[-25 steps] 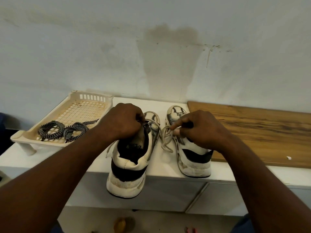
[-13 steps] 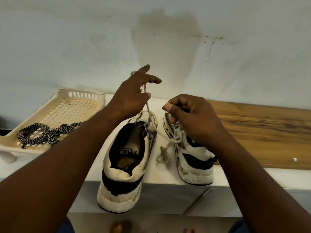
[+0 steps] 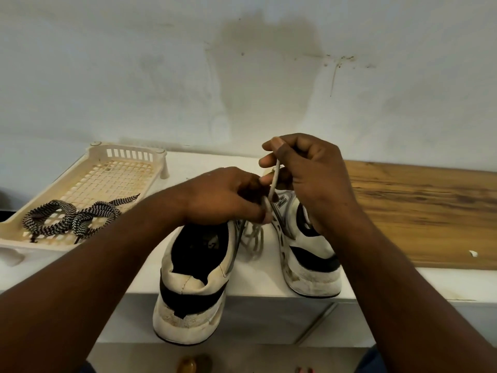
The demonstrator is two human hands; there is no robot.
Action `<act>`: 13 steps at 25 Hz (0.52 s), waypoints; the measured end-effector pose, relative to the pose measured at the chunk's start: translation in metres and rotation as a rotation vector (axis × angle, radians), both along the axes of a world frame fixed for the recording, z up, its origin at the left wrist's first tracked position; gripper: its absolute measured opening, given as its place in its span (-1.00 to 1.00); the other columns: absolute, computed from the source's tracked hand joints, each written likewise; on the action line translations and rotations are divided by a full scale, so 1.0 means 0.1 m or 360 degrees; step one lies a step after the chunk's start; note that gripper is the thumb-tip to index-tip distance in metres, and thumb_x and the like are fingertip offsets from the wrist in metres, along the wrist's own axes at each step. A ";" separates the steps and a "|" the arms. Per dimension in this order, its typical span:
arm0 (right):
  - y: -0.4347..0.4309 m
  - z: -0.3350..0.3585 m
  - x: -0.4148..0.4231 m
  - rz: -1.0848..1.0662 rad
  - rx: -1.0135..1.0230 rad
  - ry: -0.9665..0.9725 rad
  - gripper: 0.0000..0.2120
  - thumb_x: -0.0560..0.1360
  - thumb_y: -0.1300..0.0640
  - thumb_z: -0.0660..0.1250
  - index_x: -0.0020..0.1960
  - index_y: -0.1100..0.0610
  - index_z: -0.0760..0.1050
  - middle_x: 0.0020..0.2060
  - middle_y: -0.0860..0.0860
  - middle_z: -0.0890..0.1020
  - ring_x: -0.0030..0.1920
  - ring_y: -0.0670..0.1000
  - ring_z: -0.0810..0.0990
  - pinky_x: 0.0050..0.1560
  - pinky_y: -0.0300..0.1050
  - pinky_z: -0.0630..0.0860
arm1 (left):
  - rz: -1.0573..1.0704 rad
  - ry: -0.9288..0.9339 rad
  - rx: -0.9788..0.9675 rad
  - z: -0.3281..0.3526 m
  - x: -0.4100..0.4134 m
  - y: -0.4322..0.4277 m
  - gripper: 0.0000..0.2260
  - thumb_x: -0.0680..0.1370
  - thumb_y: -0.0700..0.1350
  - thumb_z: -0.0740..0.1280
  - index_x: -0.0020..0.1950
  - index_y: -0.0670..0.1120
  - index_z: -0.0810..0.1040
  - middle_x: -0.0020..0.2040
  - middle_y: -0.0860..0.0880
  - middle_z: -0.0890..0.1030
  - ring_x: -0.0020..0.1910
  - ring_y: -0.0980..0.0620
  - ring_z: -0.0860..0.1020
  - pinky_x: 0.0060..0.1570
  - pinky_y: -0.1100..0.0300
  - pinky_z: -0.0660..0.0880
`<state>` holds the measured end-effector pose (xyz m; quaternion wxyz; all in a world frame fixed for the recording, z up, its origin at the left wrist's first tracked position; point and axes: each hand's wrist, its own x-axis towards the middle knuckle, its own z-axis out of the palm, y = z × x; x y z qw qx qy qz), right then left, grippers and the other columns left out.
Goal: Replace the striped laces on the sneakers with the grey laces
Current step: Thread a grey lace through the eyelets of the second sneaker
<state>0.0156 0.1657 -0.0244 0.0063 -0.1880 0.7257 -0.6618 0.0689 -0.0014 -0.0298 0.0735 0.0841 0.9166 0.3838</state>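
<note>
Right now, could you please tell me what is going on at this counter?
A person is threading a grey lace into the nearer sneaker on the white counter. The right hand pinches the lace and holds it up, while the left hand grips it low by the shoe's opening. The other sneaker sits beside it, and the striped laces lie in the cream tray.

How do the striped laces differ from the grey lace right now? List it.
Pattern: the striped laces are black-and-white zigzag; the grey lace is plain and pale.
Place: the striped laces lie bunched in the tray; the grey lace rises above the sneakers.
Handling: no hand touches the striped laces; the left hand and right hand both pinch the grey lace.
</note>
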 end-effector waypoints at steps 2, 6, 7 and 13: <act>-0.02 0.01 0.01 0.0011 -0.0050 -0.0012 -0.83 0.67 0.10 0.33 0.05 0.14 0.67 -0.25 0.02 0.71 -0.34 0.05 0.71 -0.24 -0.05 0.64 | 0.0089 0.0198 -0.0260 -0.03 -0.01 0.01 -0.90 0.50 0.05 0.50 -0.03 0.08 0.72 -0.18 0.09 0.71 -0.16 0.19 0.64 -0.11 0.19 0.50; -0.02 -0.01 0.01 -0.0128 0.0184 0.0227 -0.82 0.65 0.05 0.35 -0.06 0.00 0.70 -0.41 -0.07 0.56 -0.40 -0.10 0.48 -0.31 -0.15 0.45 | 0.0246 0.0366 -0.0181 -0.01 0.01 -0.07 -0.96 0.51 0.05 0.50 -0.10 0.13 0.70 -0.23 0.15 0.70 -0.22 0.23 0.64 -0.12 0.20 0.54; 0.00 0.00 0.01 -0.0184 0.0218 0.0294 -0.82 0.64 0.04 0.36 -0.08 -0.02 0.70 -0.45 -0.11 0.53 -0.41 -0.12 0.43 -0.31 -0.19 0.42 | 0.0252 0.0383 -0.0166 0.00 0.02 -0.10 -0.97 0.51 0.04 0.50 -0.12 0.13 0.69 -0.24 0.15 0.70 -0.22 0.22 0.64 -0.12 0.19 0.54; 0.16 0.04 -0.06 -0.0493 0.0813 0.0689 -0.83 0.58 -0.07 0.39 -0.05 -0.05 0.72 -0.47 -0.17 0.53 -0.38 -0.13 0.51 -0.28 -0.21 0.36 | 0.0582 0.0091 0.1092 0.00 -0.02 -0.33 -0.89 0.43 -0.12 0.54 -0.09 -0.07 0.68 -0.21 0.01 0.64 -0.31 0.06 0.55 -0.26 0.21 0.47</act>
